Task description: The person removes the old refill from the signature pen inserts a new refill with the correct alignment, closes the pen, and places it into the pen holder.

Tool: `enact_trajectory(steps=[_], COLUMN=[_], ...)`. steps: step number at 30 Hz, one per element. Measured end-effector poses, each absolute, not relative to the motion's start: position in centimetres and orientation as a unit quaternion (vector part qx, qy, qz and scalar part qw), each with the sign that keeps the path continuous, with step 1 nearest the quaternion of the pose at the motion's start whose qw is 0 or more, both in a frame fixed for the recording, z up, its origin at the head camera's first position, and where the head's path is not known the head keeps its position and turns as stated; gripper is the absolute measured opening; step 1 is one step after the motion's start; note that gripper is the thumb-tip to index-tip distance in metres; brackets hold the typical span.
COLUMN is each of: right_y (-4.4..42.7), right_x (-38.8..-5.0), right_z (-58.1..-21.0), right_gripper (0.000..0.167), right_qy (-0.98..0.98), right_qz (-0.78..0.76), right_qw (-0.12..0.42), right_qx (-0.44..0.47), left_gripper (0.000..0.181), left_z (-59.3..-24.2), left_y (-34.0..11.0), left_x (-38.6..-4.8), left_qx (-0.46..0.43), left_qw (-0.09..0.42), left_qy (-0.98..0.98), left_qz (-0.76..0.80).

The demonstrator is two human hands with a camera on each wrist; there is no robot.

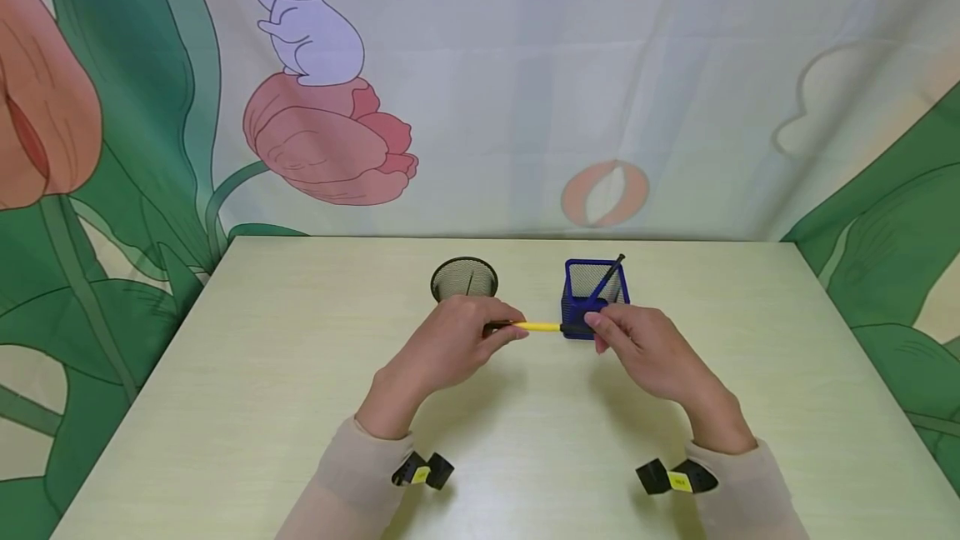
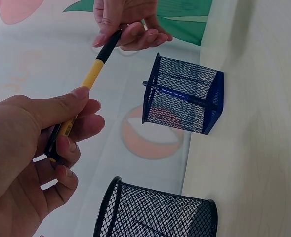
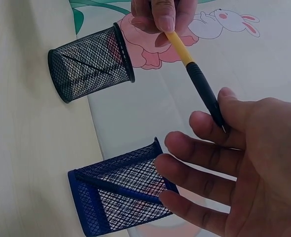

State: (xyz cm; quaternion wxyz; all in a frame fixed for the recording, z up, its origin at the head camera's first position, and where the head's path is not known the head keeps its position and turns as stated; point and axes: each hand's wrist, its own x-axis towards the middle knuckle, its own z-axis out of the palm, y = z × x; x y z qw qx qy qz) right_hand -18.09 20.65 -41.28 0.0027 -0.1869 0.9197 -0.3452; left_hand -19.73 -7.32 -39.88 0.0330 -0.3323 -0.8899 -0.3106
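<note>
Between both hands a yellow-and-black ballpoint pen (image 1: 540, 327) is held nearly level above the table. My left hand (image 1: 459, 342) grips its rear end between thumb and fingers. At the other end, my right hand (image 1: 647, 350) pinches the black grip near the tip with thumb and index finger; its other fingers are spread loosely in the right wrist view. The bare metal point (image 3: 225, 129) shows there. Behind the right hand stands a square blue mesh pen holder (image 3: 88, 202) with a dark blue pen (image 1: 611, 273) leaning in it.
A round black mesh pen holder (image 3: 86, 64) stands behind my left hand, with a thin dark stick-like thing inside. Both holders are toward the back of the pale wooden table (image 1: 300, 315). A printed curtain (image 1: 480, 107) hangs behind the table's rear edge.
</note>
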Motion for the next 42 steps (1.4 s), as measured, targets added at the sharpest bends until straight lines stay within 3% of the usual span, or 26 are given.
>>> enact_trajectory(steps=[26,42], right_y=[20.72,20.59], right_x=[-18.08,-18.09], right_z=[-41.09,-41.03], right_gripper=[0.033,0.018], right_qy=[0.915,0.913], right_qz=[-0.361,-0.365], right_qw=[0.017,0.021], right_qx=[-0.181,-0.18], left_gripper=[0.014,0.014], left_z=[-39.95,-40.03], left_y=[-7.35,-7.37], left_x=[-19.77,-19.81], left_qx=[-0.328,-0.33], left_qw=[0.03,0.028], left_qy=[-0.894,-0.894], left_qz=[-0.304,-0.304])
